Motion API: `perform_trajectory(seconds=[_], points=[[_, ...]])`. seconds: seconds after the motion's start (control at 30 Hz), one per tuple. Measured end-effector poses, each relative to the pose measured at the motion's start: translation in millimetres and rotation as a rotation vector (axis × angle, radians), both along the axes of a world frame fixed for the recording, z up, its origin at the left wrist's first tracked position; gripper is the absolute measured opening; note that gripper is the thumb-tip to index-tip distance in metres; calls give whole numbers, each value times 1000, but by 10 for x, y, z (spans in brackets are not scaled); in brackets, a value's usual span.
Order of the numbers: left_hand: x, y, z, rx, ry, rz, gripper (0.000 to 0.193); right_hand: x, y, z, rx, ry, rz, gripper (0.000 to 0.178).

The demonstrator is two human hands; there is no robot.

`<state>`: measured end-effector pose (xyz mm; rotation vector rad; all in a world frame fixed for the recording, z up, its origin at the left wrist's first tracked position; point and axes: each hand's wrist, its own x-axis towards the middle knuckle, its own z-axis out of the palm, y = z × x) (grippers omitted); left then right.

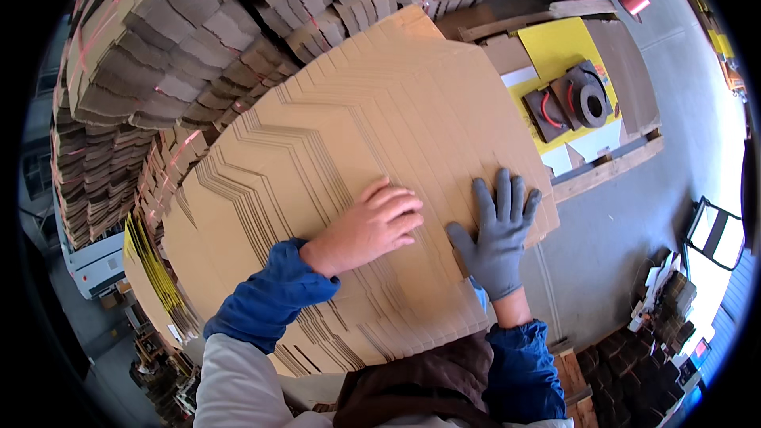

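Observation:
A broad stack of brown cardboard sheets (444, 103) lies before me, fanned so that its stepped, notched edges show toward the left. My bare left hand (372, 222) rests on the middle of the top sheets, fingers stretched toward the right. On the stack's right part lies my right hand (499, 230) in a grey glove, palm down with the fingers spread and the thumb out. Neither hand holds anything. Blue sleeve covers (273, 289) are on both forearms.
Tall piles of strapped cardboard bundles (190, 40) stand at the far left and back. At the right, a pallet (610, 166) carries a yellow sheet (555, 40) with a tape roll (592, 103) on it. Scrap cardboard (634, 364) is heaped at lower right.

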<state>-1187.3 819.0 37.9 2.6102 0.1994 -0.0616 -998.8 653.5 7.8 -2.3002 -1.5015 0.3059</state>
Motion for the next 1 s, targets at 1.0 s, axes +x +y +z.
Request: perform_trajectory(seconds=[1.0], points=[[190, -156, -61, -69, -4, -5, 46, 13, 21, -58, 39, 19, -13, 91]])
